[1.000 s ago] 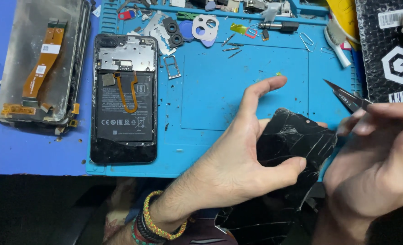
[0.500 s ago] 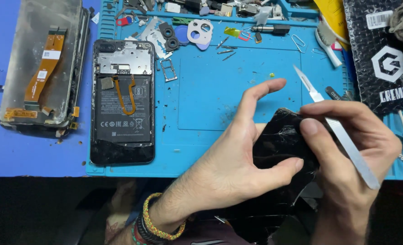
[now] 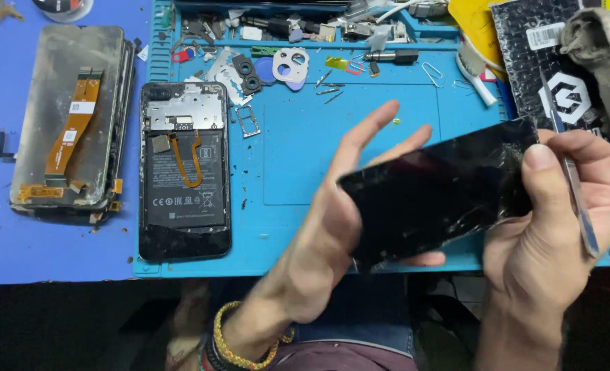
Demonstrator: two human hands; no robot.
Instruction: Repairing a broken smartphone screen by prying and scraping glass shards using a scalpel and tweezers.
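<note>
A cracked black phone screen panel [image 3: 442, 192] is held flat between both hands above the front of the blue repair mat [image 3: 298, 151]. My left hand [image 3: 332, 227] supports its left end from beneath, fingers spread upward. My right hand [image 3: 559, 227] grips its right end with the thumb on top, and also holds metal tweezers [image 3: 573, 178] along the palm. An opened phone [image 3: 184, 172] with battery and orange flex cable exposed lies on the mat's left part.
A detached display with an orange ribbon [image 3: 71, 117] lies on the blue table at left. Small parts, a camera bezel [image 3: 287, 65], screws and tools crowd the mat's back tray. A black bubble bag [image 3: 559, 62] and a cloth sit at the back right.
The cracked panel has been turned from edge-on to flat and wide between both hands. My right hand shifted from its top to its right end, tweezers swinging upright.
</note>
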